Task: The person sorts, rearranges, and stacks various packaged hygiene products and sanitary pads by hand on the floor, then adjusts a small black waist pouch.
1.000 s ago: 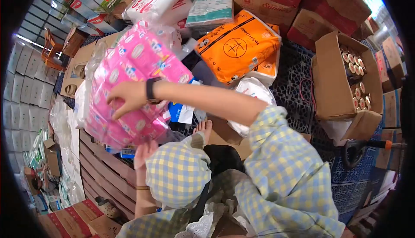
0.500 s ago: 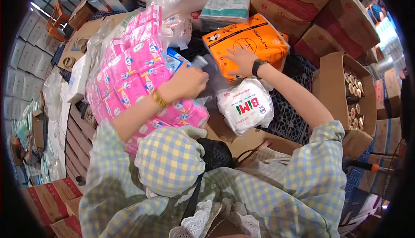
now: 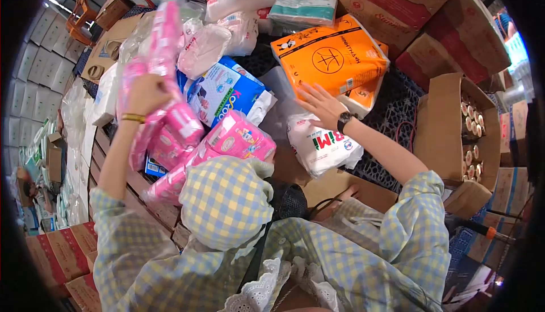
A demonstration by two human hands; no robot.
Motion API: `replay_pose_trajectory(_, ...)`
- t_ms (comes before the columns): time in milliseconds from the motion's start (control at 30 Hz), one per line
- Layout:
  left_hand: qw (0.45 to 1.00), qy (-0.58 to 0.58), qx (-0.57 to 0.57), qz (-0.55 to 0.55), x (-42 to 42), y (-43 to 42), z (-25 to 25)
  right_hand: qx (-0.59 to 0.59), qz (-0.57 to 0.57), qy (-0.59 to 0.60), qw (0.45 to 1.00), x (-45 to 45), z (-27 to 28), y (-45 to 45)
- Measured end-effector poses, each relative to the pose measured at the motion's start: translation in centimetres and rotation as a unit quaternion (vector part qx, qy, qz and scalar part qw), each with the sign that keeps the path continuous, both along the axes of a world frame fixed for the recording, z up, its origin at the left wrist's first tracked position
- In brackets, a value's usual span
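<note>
left hand (image 3: 147, 93): from my remote seat i see it closed on the pink packs, fingers curled over their edge; blur hides the fingertips from me. a gold band (image 3: 133, 118) circles the wrist.
right hand (image 3: 323, 106): spread flat, palm down, a dark watch (image 3: 344, 120) at its wrist. i see it over the top corner of the white pack, fingertips at the lower edge of the orange pack; i cannot tell whether it presses on either.
pink packs (image 3: 183, 120): under the left hand, on my left of centre, tilted, with a blurred upper end reaching up past the hand.
lower pink packs (image 3: 241, 136): lying between the held ones and the checked cloth (image 3: 227, 201).
blue pack (image 3: 224, 93): just beside the held packs, on the side toward the right hand.
white pack (image 3: 321, 144): marked bimi, below the orange pack.
orange pack (image 3: 332, 57): printed side up, black band across it, beyond the right hand.
green-and-white pack (image 3: 305, 4): behind the orange one, near the red and brown cartons (image 3: 392, 0).
open carton (image 3: 434, 130): at my far right, round-topped containers (image 3: 471, 119) inside.
</note>
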State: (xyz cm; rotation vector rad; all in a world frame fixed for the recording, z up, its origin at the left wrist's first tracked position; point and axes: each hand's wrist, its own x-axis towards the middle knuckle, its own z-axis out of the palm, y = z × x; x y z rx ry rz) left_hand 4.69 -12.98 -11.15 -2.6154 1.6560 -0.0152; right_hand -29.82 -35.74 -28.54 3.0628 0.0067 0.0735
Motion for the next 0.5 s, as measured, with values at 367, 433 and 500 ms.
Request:
replay_pose_trajectory(367,0.981,-0.146,-0.025,0.123,6.7,14.8,-2.2,0.212,-0.125,-0.034,0.969,-8.9,-4.0,0.3)
replay_pose_trajectory(433,0.978,-0.199,-0.042,0.055,5.5,13.2,-4.7,0.204,-0.139,-0.030,0.969,-10.0,-4.6,-0.9)
replay_pose_trajectory(500,0.984,-0.139,-0.108,0.008,4.6,10.9,-7.9,0.201,-0.188,-0.027,0.961,-10.1,-4.8,-0.9)
